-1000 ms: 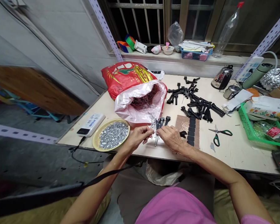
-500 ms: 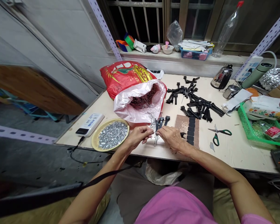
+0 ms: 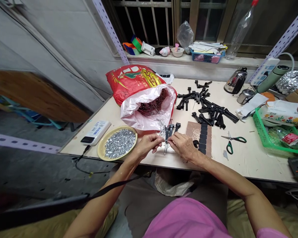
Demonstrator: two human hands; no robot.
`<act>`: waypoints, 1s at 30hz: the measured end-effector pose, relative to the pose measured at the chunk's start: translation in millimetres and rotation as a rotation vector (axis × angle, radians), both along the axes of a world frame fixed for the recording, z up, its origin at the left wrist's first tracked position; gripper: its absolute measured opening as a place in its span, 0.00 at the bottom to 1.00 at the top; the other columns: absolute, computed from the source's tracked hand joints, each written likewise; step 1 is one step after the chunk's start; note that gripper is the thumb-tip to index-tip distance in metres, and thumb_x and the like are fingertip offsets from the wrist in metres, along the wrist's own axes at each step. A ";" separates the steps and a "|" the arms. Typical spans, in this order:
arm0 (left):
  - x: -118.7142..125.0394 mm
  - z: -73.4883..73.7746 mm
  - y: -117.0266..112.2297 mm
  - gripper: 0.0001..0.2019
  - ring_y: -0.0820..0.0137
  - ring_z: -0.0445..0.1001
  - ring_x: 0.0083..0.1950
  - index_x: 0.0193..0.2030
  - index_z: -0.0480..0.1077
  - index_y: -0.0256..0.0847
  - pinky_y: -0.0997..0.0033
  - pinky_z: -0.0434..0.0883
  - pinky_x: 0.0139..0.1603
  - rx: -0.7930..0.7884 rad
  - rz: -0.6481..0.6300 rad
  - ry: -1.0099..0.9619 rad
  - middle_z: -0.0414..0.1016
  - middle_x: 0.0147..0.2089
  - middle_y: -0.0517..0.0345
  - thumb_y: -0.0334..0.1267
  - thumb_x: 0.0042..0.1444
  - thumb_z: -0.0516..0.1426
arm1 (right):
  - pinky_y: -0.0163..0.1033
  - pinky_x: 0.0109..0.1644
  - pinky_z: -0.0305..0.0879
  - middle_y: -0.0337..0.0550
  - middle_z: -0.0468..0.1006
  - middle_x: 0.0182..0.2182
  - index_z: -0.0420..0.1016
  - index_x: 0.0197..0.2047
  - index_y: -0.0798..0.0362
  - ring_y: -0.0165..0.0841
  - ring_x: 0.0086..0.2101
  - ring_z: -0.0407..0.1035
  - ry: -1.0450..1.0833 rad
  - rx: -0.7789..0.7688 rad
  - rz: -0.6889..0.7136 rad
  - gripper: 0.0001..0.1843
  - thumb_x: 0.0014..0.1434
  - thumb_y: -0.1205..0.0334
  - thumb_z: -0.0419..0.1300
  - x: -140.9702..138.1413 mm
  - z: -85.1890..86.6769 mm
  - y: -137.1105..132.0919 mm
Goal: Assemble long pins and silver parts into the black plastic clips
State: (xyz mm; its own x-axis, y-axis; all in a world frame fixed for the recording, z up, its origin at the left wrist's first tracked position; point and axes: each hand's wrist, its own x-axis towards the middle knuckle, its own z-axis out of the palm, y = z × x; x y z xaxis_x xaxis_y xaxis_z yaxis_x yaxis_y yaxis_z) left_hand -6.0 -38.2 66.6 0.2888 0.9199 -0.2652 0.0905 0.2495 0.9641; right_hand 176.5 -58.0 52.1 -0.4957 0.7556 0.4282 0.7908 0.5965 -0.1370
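My left hand and my right hand meet at the table's near edge, both pinched on a bunch of thin metal pins and black plastic pieces that fan up between them. Just left lies a yellow plate of small silvery bits. Behind my hands a white plastic bag gapes open, with dark pin-like parts inside. To the right of my right hand lies a brown card with black strips.
A pile of black plastic parts covers the table's middle, with green-handled scissors on its right. A red bag, a white remote-like device, a kettle and a green basket stand around. The windowsill holds clutter.
My right hand has slid slightly left, closer to my left hand on the bunch. Otherwise only the view has shifted a little.
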 end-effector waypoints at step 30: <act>5.7 -0.2 0.2 0.23 0.78 0.60 0.19 0.26 0.71 0.35 0.79 0.57 0.16 0.051 -0.134 0.141 0.66 0.22 0.62 0.58 0.40 0.61 | 0.36 0.38 0.54 0.41 0.74 0.33 0.74 0.39 0.51 0.31 0.33 0.64 -0.037 0.144 0.030 0.08 0.64 0.68 0.54 24.1 -6.6 -9.3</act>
